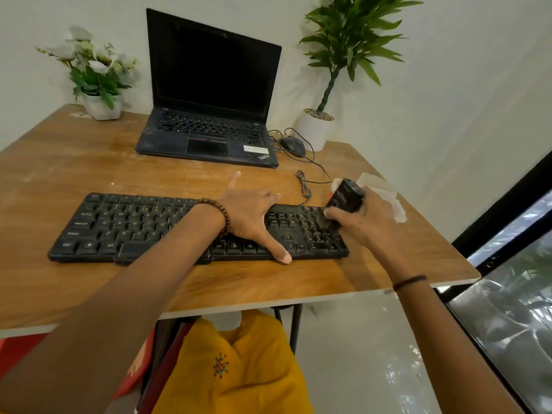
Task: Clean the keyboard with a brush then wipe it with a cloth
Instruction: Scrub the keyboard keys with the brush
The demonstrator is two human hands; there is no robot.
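Note:
A black keyboard lies across the wooden table near its front edge. My left hand lies spread flat on the keyboard's right-middle part, thumb at the front edge, fingers straight. My right hand grips a black brush, its lower end down on the number pad at the keyboard's right end. A white cloth lies on the table just behind my right hand, partly hidden by it.
An open black laptop stands behind the keyboard. A black mouse and its cable lie to its right. A flower pot stands at the back left, a potted plant at the back right. The table's right edge is close to my right hand.

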